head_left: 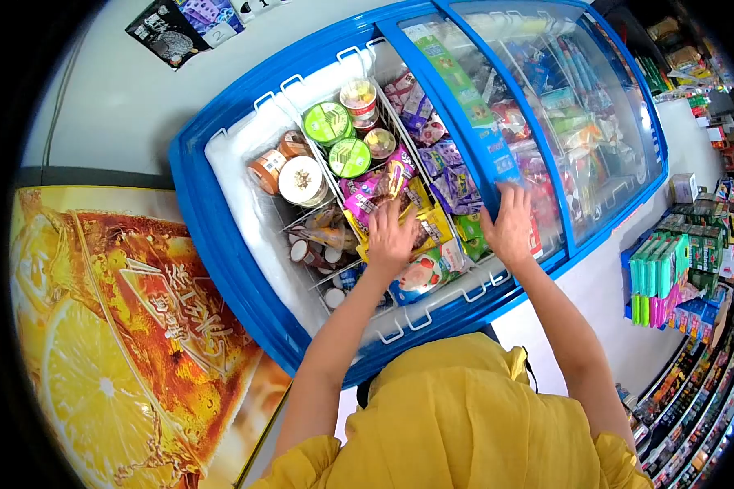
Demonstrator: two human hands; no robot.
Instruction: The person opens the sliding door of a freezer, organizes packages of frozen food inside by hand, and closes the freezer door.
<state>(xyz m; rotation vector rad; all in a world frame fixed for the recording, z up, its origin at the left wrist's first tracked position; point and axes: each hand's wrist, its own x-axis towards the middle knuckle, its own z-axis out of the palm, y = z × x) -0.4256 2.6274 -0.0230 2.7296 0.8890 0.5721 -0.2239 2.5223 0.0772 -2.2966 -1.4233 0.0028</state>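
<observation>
Inside the blue chest freezer [228, 281], my left hand [392, 238] reaches in with its fingers apart, over yellow packets [432, 231] and just below a purple-pink packet [400, 169]. It holds nothing that I can see. My right hand [510, 224] rests with spread fingers at the blue frame of the sliding glass lid [504, 163]. Green-lidded tubs [327, 123] and a white-topped tub [302, 181] stand in the wire baskets beyond my left hand. Purple packets [455, 186] lie between the two hands, and a red-and-white packet [420, 275] sits nearer my body.
A large drink poster with a lemon slice [90, 383] covers the surface at left. Frosted glass [579, 122] covers the freezer's right part, with packets beneath. Stacked green packs [656, 265] and stocked shelves [693, 391] stand at right. Small posters [167, 37] hang at top left.
</observation>
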